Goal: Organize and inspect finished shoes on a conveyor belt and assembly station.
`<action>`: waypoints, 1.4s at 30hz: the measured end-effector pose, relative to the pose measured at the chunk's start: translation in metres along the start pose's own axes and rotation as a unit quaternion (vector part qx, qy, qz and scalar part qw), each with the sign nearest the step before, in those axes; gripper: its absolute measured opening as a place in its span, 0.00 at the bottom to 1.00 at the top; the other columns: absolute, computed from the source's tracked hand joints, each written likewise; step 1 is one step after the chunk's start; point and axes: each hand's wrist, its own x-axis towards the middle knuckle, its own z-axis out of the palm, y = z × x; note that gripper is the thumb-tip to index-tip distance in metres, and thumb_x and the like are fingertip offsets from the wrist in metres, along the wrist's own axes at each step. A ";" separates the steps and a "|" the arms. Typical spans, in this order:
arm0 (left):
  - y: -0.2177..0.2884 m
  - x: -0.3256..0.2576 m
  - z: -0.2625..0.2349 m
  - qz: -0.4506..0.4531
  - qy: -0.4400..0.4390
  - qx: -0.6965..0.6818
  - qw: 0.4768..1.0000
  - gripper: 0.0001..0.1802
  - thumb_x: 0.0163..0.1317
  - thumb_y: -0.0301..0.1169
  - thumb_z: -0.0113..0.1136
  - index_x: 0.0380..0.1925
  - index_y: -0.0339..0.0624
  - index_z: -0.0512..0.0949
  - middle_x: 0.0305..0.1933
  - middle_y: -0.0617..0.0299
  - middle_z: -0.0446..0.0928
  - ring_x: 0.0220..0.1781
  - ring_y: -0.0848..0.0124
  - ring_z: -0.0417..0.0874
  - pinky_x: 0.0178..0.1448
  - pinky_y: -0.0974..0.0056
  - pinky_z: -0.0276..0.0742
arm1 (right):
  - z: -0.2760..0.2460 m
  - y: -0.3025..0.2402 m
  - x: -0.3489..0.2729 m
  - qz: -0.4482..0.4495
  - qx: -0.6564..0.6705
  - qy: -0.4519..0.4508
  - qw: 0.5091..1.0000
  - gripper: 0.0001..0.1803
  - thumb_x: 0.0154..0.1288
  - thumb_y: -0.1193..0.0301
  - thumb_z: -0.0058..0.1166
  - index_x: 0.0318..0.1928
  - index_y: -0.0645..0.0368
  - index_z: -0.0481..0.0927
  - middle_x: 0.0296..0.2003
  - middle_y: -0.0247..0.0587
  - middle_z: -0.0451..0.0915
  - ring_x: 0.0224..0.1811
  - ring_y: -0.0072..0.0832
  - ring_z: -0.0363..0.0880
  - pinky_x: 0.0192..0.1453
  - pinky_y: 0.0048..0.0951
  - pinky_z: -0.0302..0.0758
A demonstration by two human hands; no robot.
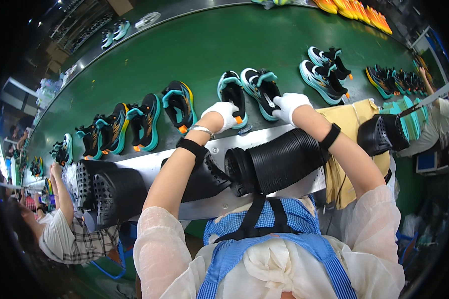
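Two black sneakers with white and turquoise soles are side by side in front of me, toes pointing away. My left hand [223, 115], in a white glove, is closed at the heel of the left sneaker [230, 82], beside its orange heel tab. At the heel opening of the right sneaker [257, 85], my white-gloved right hand [291, 106] grips with thumb and fingers. A pale strip shows inside that shoe near my fingertips; I cannot tell what it is. My fingertips are partly hidden.
More sneakers [145, 122] line the green conveyor [184, 50] to my left, and another pair [324, 79] sits at right. Black ribbed hoses [287, 159] and perforated black nozzles [115, 194] stand along the metal edge. Tan sheets [336, 174] hang at right. Co-workers [67, 234] sit on both sides.
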 end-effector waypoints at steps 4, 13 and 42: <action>-0.001 -0.023 0.008 0.020 0.065 0.002 0.998 0.22 0.57 0.32 0.52 0.52 0.43 0.76 0.58 0.54 0.72 0.58 0.56 0.74 0.63 0.59 0.69 | -0.011 -0.036 -0.005 -0.088 -0.029 0.155 0.984 0.14 0.63 0.57 0.51 0.42 0.52 0.78 0.43 0.46 0.78 0.47 0.42 0.77 0.50 0.40 0.74; -0.005 -0.029 0.016 -0.041 0.083 -0.033 0.995 0.20 0.58 0.47 0.59 0.42 0.45 0.82 0.45 0.47 0.79 0.47 0.51 0.80 0.52 0.52 0.75 | -0.006 -0.117 0.074 -0.105 -0.092 0.114 0.983 0.09 0.56 0.72 0.54 0.37 0.58 0.84 0.38 0.47 0.83 0.43 0.40 0.83 0.44 0.38 0.79; -0.013 -0.024 0.012 -0.112 -0.013 0.010 0.994 0.21 0.58 0.50 0.57 0.46 0.51 0.81 0.46 0.52 0.81 0.48 0.52 0.81 0.53 0.55 0.76 | -0.041 -0.101 0.034 -0.068 0.010 0.062 0.996 0.15 0.57 0.67 0.47 0.38 0.59 0.84 0.37 0.51 0.84 0.42 0.43 0.83 0.48 0.40 0.77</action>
